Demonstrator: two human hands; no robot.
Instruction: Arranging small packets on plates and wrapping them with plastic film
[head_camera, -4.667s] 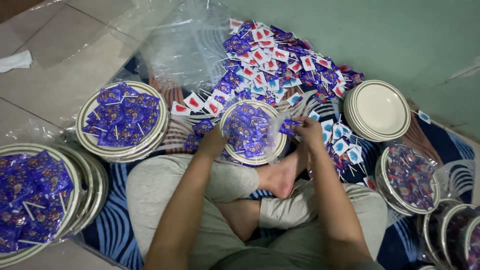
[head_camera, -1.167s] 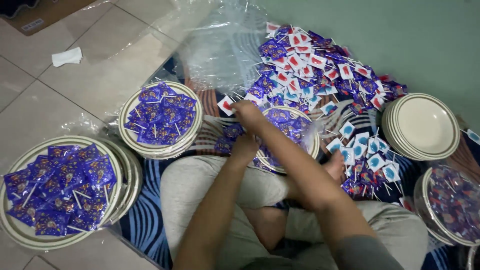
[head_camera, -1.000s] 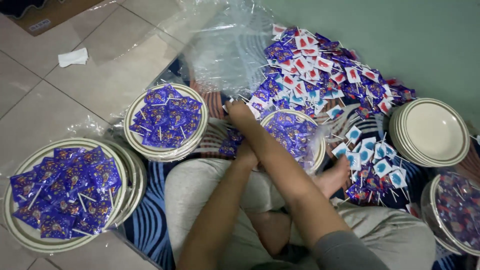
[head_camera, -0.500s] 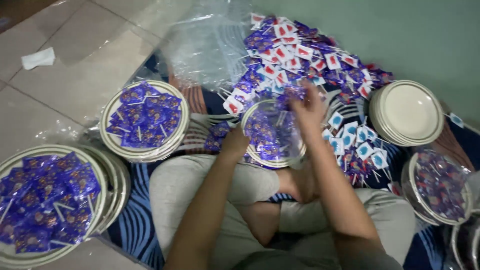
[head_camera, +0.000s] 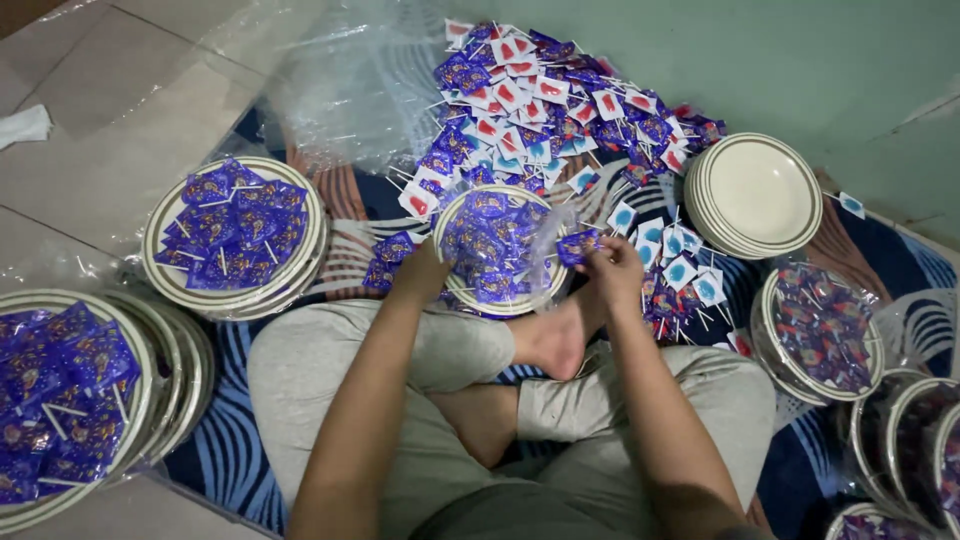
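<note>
**Plates of wrapped lollipops: several filled, one in hand, a stack waiting**

Everything below is placed from the centre plate (head_camera: 503, 252), which sits just beyond the person's crossed legs on a patterned mat (head_camera: 235, 440).

Far left of it, at the frame edge, a stack of plates (head_camera: 60, 400) carries a full load of purple wrapped lollipops. Nearer left stands another filled plate (head_camera: 235, 235), equally heaped, so that side looks done.

The left hand (head_camera: 418, 272) rests at the centre plate's left rim, fingers curled; whether it grips the rim or a few loose wrappers beside it I cannot tell. The centre plate itself is well covered with purple lollipops, judged nearly full.

The right hand (head_camera: 612, 270) is just right of the plate's rim, fingertips pressed together, pinching a purple lollipop (head_camera: 578, 245). Its wrapped head points left toward the plate; the stick is hidden, so the long axis seems to lie roughly level, left to right, though that is a guess.

Behind and right of the centre plate spreads a loose pile of lollipops (head_camera: 560, 110), purple, red and blue, still large. Further right, a stack of empty plates (head_camera: 755, 195) remains unfilled, and below it a plate wrapped in film (head_camera: 818, 330) already holds sweets.
</note>
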